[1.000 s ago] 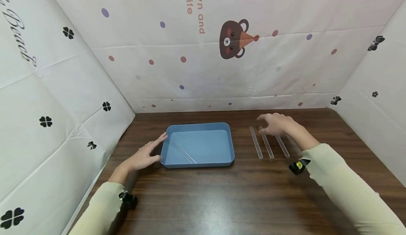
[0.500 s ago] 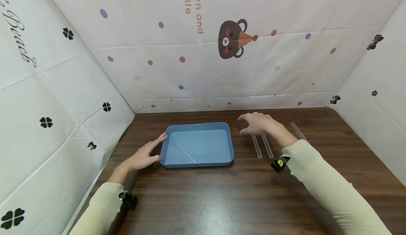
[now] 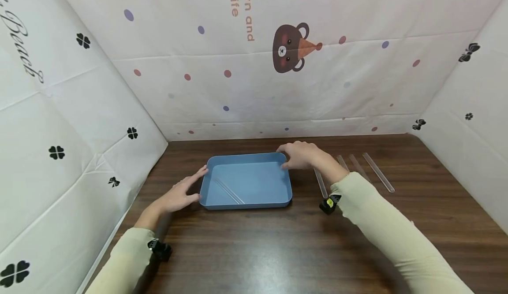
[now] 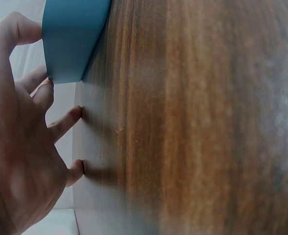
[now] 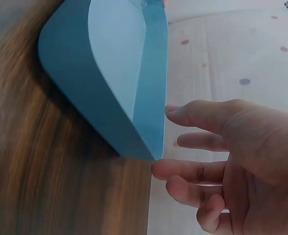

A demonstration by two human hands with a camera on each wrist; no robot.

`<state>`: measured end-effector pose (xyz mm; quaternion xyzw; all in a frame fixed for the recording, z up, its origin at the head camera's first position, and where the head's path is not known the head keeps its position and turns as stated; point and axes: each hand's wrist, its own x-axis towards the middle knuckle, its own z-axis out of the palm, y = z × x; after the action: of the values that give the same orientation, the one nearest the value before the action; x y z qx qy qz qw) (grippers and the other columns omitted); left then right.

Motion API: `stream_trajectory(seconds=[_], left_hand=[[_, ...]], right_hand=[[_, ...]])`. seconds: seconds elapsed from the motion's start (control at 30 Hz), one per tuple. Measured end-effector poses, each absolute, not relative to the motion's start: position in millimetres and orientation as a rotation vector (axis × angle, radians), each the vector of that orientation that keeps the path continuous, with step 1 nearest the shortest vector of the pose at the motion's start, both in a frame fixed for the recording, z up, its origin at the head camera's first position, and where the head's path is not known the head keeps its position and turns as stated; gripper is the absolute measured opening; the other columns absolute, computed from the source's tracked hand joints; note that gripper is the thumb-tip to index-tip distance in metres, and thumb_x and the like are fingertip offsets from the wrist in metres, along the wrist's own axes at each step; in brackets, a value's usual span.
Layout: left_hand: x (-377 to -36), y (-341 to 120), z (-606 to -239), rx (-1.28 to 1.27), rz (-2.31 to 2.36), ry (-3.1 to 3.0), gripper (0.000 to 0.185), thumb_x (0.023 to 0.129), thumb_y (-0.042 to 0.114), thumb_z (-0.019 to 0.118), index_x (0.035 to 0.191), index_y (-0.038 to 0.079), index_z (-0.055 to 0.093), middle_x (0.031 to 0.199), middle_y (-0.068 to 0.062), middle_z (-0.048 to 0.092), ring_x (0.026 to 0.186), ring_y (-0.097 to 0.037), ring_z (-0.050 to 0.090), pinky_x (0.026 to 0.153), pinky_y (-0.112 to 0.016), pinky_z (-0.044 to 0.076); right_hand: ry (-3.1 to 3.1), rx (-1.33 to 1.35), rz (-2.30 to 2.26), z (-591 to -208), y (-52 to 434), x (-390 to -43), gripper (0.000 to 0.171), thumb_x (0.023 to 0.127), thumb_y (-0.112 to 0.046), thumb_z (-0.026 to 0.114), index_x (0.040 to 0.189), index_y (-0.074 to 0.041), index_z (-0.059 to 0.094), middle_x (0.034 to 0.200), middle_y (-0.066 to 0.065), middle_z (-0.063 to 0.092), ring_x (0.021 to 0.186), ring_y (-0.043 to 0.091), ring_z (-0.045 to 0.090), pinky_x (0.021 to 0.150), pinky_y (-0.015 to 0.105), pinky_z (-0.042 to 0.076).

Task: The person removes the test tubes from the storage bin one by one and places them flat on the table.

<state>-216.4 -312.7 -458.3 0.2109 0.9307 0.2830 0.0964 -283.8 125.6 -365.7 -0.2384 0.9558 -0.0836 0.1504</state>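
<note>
A shallow blue tray (image 3: 246, 205) sits on the brown wooden table with one clear stick (image 3: 230, 191) lying inside it. My left hand (image 3: 186, 190) rests on the table with straight fingers against the tray's left wall. In the left wrist view that left hand (image 4: 46, 98) touches the tray's corner (image 4: 70, 39). My right hand (image 3: 297, 155) hovers at the tray's far right corner, fingers loosely curved and holding nothing. In the right wrist view a fingertip of that right hand (image 5: 193, 142) meets the tray's corner (image 5: 80, 73). Several clear sticks (image 3: 379, 173) lie on the table to the right.
Patterned white sheets wall in the table on the left (image 3: 59, 131), back (image 3: 278, 87) and right (image 3: 468, 109). One clear stick (image 3: 320, 182) lies just right of the tray, partly under my right forearm. Bare tabletop (image 3: 258, 250) stretches in front of the tray.
My right hand has moved left, from above the sticks to the tray's far right corner. The left hand and the tray have stayed put.
</note>
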Motion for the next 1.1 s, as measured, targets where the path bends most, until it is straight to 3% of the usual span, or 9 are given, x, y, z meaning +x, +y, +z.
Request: stream_trajectory(seconds=[0.13, 0.37, 0.57, 0.83, 0.9, 1.0, 1.1], left_hand=[[-216, -313, -458, 0.626, 0.832, 2.762, 0.084, 0.104, 0.021, 0.06, 0.18, 0.014, 0.027, 0.192, -0.016, 0.015, 0.169, -0.061, 0.029, 0.122, -0.096, 0.019], [-215, -313, -457, 0.621, 0.83, 2.759, 0.084, 0.104, 0.021, 0.06, 0.18, 0.014, 0.027, 0.192, -0.017, 0.015, 0.169, -0.06, 0.029, 0.123, -0.095, 0.018], [-215, -313, -457, 0.626, 0.832, 2.762, 0.084, 0.103, 0.021, 0.06, 0.18, 0.013, 0.028, 0.191, -0.018, 0.016, 0.169, -0.061, 0.029, 0.123, -0.095, 0.019], [-214, -313, -457, 0.625, 0.824, 2.769, 0.083, 0.103, 0.021, 0.06, 0.18, 0.014, 0.028, 0.191, -0.017, 0.016, 0.169, -0.06, 0.03, 0.122, -0.095, 0.021], [-213, -312, -456, 0.618, 0.828, 2.767, 0.083, 0.103, 0.021, 0.06, 0.18, 0.014, 0.028, 0.191, -0.017, 0.016, 0.169, -0.06, 0.029, 0.122, -0.096, 0.02], [-213, -312, -456, 0.616, 0.833, 2.761, 0.083, 0.104, 0.021, 0.06, 0.18, 0.014, 0.028, 0.191, -0.017, 0.016, 0.169, -0.061, 0.028, 0.122, -0.096, 0.018], [-213, -312, -455, 0.616, 0.832, 2.76, 0.083, 0.104, 0.021, 0.06, 0.18, 0.014, 0.028, 0.191, -0.016, 0.016, 0.169, -0.061, 0.027, 0.122, -0.096, 0.018]], right_hand=[[2.727, -0.703, -0.245, -365, 111, -282, 0.067, 0.107, -0.04, 0.075, 0.167, -0.018, 0.056, 0.16, 0.017, 0.068, 0.134, 0.037, 0.073, 0.086, 0.051, 0.061], [2.719, -0.717, -0.245, -365, 88, -280, 0.065, 0.107, -0.039, 0.074, 0.167, -0.02, 0.056, 0.165, 0.014, 0.065, 0.139, 0.035, 0.07, 0.1, 0.057, 0.061], [2.714, -0.748, -0.232, -364, 70, -281, 0.065, 0.108, -0.039, 0.074, 0.167, -0.021, 0.056, 0.167, 0.012, 0.064, 0.142, 0.035, 0.069, 0.105, 0.058, 0.06], [2.644, -0.865, -0.249, -369, 50, -283, 0.068, 0.107, -0.039, 0.076, 0.17, -0.023, 0.052, 0.17, 0.009, 0.061, 0.141, 0.033, 0.069, 0.099, 0.053, 0.061], [2.615, -0.911, -0.269, -372, 46, -286, 0.07, 0.107, -0.039, 0.077, 0.17, -0.024, 0.051, 0.162, 0.01, 0.067, 0.134, 0.03, 0.071, 0.093, 0.048, 0.06], [2.581, -0.954, -0.291, -375, 39, -289, 0.073, 0.106, -0.038, 0.078, 0.171, -0.024, 0.05, 0.133, 0.01, 0.077, 0.111, 0.024, 0.069, 0.082, 0.041, 0.054], [2.564, -0.963, -0.307, -376, 33, -290, 0.074, 0.105, -0.038, 0.079, 0.171, -0.023, 0.05, 0.108, 0.008, 0.073, 0.096, 0.02, 0.062, 0.079, 0.038, 0.049]])
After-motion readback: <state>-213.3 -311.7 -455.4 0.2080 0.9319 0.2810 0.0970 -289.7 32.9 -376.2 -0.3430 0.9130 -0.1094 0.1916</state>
